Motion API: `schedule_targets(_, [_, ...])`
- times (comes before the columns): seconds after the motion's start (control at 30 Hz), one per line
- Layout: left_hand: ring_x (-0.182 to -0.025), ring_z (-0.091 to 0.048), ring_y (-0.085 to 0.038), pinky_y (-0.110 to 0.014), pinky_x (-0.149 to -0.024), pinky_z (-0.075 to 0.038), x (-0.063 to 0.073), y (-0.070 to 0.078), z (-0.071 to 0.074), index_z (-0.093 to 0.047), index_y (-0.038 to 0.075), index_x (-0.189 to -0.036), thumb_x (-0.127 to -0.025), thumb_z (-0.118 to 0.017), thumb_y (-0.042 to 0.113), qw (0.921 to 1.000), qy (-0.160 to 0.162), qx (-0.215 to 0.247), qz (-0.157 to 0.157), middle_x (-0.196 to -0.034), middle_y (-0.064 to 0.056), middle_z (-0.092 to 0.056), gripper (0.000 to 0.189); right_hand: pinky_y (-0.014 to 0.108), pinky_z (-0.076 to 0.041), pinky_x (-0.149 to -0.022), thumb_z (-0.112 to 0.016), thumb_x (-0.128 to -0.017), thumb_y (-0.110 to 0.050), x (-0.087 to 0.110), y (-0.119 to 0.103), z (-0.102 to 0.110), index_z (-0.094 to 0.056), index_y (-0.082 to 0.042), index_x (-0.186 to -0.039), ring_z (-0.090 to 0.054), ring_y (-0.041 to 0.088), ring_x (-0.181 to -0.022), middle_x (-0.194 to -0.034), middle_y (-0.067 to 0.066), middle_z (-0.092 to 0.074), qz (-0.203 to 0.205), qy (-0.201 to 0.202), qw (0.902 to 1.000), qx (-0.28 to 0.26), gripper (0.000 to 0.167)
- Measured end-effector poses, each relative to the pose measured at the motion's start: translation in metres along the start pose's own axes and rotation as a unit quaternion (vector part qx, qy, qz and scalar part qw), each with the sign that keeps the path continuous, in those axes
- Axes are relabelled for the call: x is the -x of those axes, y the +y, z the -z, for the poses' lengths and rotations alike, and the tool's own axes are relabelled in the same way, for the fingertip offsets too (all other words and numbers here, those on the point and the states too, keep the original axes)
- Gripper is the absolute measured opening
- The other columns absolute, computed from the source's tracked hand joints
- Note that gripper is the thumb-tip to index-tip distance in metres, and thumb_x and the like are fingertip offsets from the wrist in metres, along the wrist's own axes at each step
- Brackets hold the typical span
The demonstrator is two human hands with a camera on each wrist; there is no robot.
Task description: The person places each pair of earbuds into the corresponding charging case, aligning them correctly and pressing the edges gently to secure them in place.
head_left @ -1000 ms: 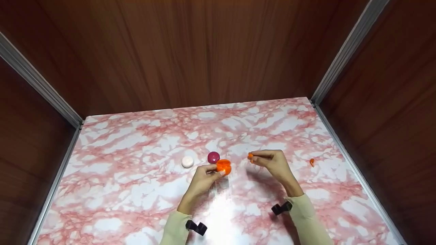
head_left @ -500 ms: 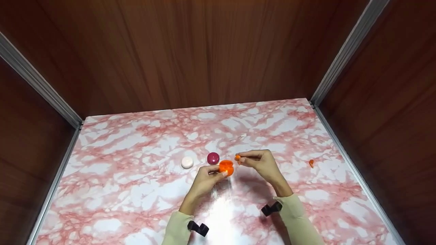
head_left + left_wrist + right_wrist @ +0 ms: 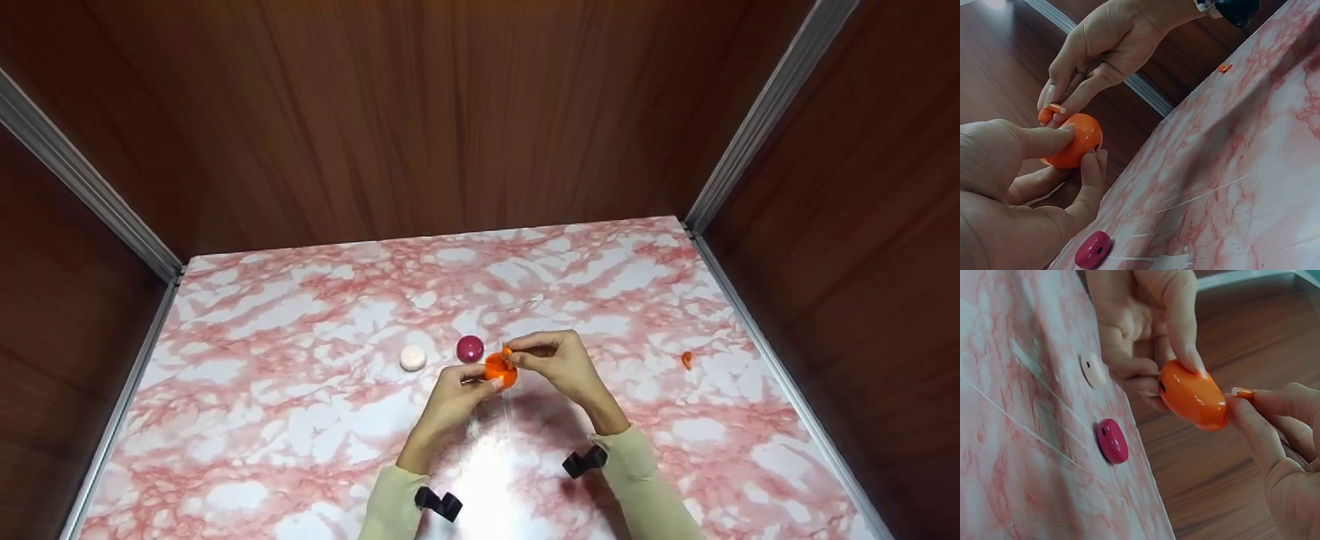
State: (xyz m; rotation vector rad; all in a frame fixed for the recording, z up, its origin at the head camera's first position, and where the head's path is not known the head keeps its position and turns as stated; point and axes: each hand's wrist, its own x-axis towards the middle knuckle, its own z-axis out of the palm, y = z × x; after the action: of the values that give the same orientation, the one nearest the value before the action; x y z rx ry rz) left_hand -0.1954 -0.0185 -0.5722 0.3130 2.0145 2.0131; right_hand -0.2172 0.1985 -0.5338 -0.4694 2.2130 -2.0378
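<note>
An orange earbud case [image 3: 501, 375], its lid raised, is held above the table by the left hand [image 3: 450, 401], thumb on one side and fingers on the other. Close at its right, the right hand [image 3: 559, 364] pinches an orange earbud [image 3: 1051, 111] between thumb and fingertips. The earbud's stem with its pale tip shows in the left wrist view, just beyond the case. Whether it touches the case I cannot tell. A second orange earbud [image 3: 686, 360] lies on the table to the right. The inside of the case is mostly hidden.
A magenta case [image 3: 470, 349] sits on the table just behind the left hand, with a white case [image 3: 412, 358] to its left. The marbled pink and white table [image 3: 300, 337] is bordered by brown wood panels [image 3: 450, 112] at the back and both sides.
The right hand has moved left with the earbud, from well apart to right at the orange case. The left hand with the case has shifted slightly right.
</note>
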Motion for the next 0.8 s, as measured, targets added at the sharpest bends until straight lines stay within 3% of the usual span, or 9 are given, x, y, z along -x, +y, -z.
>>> schedule_targets(0.3, [-0.101, -0.076, -0.016, -0.019, -0.085, -0.06, -0.001, -0.001, -0.003, -0.075, -0.006, -0.12, -0.094, -0.077, 0.01, 0.9999, -0.002, 0.01, 0.007, -0.117, -0.022, -0.078, 0.031, 0.025, -0.064, -0.083, -0.08, -0.092, -0.006, -0.001, -0.002, -0.009, -0.081, 0.002, -0.108, -0.079, 0.013, -0.094, -0.111, 0.024, -0.079, 0.011, 0.004, 0.9989, 0.045, 0.018])
schedule_targets(0.53, [-0.108, -0.076, -0.026, -0.023, -0.089, -0.061, -0.002, -0.002, -0.005, -0.073, -0.01, -0.121, -0.091, -0.079, 0.006, 0.9999, 0.012, 0.001, -0.005, -0.118, -0.025, -0.076, 0.034, 0.024, -0.064, -0.085, -0.08, -0.093, -0.01, 0.001, -0.004, -0.015, -0.082, -0.002, -0.109, -0.079, 0.028, -0.1, -0.111, 0.021, -0.08, 0.016, 0.009, 0.9972, 0.073, 0.018])
schedule_targets(0.8, [-0.108, -0.076, -0.027, -0.021, -0.087, -0.06, -0.002, -0.004, -0.005, -0.073, -0.011, -0.119, -0.09, -0.079, 0.005, 0.9998, 0.017, 0.002, -0.01, -0.117, -0.026, -0.076, 0.033, 0.027, -0.064, -0.086, -0.08, -0.093, -0.01, 0.003, -0.005, -0.019, -0.081, -0.002, -0.111, -0.078, 0.036, -0.104, -0.111, 0.02, -0.08, 0.027, 0.016, 0.9963, 0.08, 0.019])
